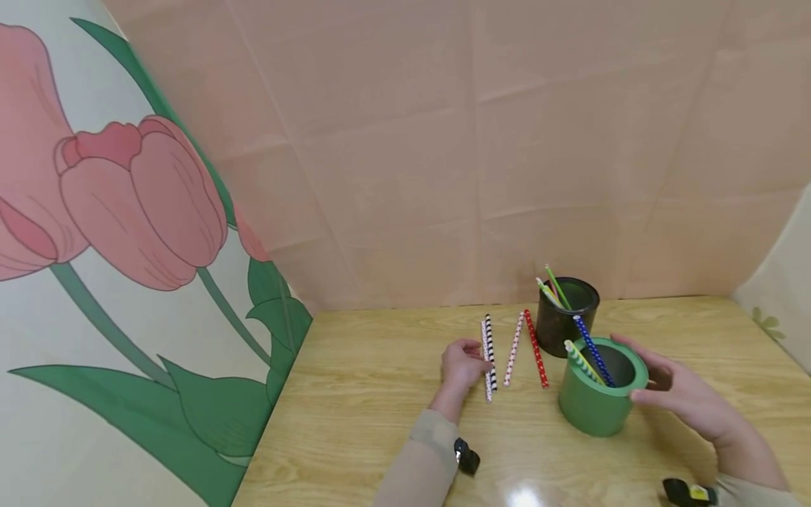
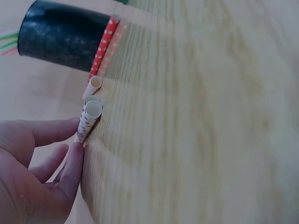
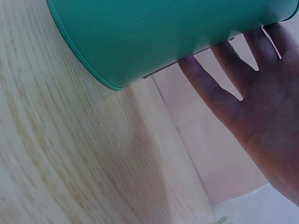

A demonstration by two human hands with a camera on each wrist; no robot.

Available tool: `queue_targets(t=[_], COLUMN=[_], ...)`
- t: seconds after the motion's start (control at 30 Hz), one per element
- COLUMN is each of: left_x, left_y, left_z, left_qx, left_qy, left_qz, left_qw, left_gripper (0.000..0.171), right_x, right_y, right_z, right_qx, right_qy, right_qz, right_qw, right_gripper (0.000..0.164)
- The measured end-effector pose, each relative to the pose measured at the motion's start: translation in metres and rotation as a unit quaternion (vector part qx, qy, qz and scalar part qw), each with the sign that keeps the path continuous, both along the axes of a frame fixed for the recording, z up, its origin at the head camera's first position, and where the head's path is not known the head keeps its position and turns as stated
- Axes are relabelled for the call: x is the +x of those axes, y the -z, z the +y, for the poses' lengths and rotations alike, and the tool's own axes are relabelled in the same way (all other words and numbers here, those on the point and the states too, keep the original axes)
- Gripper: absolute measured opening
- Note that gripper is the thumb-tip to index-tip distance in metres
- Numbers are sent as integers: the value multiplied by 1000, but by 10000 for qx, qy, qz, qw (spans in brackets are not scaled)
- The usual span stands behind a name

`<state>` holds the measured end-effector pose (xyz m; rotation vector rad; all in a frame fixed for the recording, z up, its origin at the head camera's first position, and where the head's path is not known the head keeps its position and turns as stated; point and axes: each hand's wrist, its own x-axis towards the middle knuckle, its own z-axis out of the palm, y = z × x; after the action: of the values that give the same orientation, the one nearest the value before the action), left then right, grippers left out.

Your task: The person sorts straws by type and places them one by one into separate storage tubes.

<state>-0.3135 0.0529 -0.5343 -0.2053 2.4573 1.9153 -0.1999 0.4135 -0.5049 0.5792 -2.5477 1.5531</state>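
At the table's middle my left hand (image 1: 464, 362) pinches a white paper straw with small dark dots (image 2: 88, 119) between thumb and fingers. A black-and-white striped straw (image 1: 491, 352) lies right beside it. To their right are a white straw with red dots (image 1: 514, 348) and a red straw with white dots (image 1: 535, 348). My right hand (image 1: 684, 394) holds the right side of a green cup (image 1: 592, 405), fingertips (image 3: 189, 63) against its wall. In this cup lean a blue dotted straw (image 1: 594, 351) and a green-and-yellow patterned straw (image 1: 584, 362).
Behind the green cup stands a black cup (image 1: 554, 327) with several thin green, yellow and pink straws in it. A wooden table (image 1: 355, 401) meets a pinkish cloth backdrop (image 1: 405, 176) at the back. On the left is a wall covering with tulips (image 1: 146, 204).
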Motion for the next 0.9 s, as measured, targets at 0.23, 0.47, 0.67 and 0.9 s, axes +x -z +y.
queue_targets(t=[0.23, 0.47, 0.67, 0.9], left_x=[1, 2, 3, 2], left_y=[2, 2, 1, 0], left_z=[1, 2, -1, -13], left_qx=[84, 83, -121, -385], left_qy=[-82, -108, -140, -42], left_qz=[-34, 18, 118, 117], left_qw=[9999, 9999, 9998, 9992], left_gripper=[45, 44, 43, 43], right_x=[-1, -1, 0, 2], right_y=[3, 2, 0, -3], right_z=[1, 1, -1, -2], right_qx=[-78, -118, -116, -18], right_qy=[-13, -68, -74, -25], right_qz=[-3, -43, -70, -47], right_qw=[10000, 9999, 9999, 10000], right_gripper=[88, 87, 87, 86])
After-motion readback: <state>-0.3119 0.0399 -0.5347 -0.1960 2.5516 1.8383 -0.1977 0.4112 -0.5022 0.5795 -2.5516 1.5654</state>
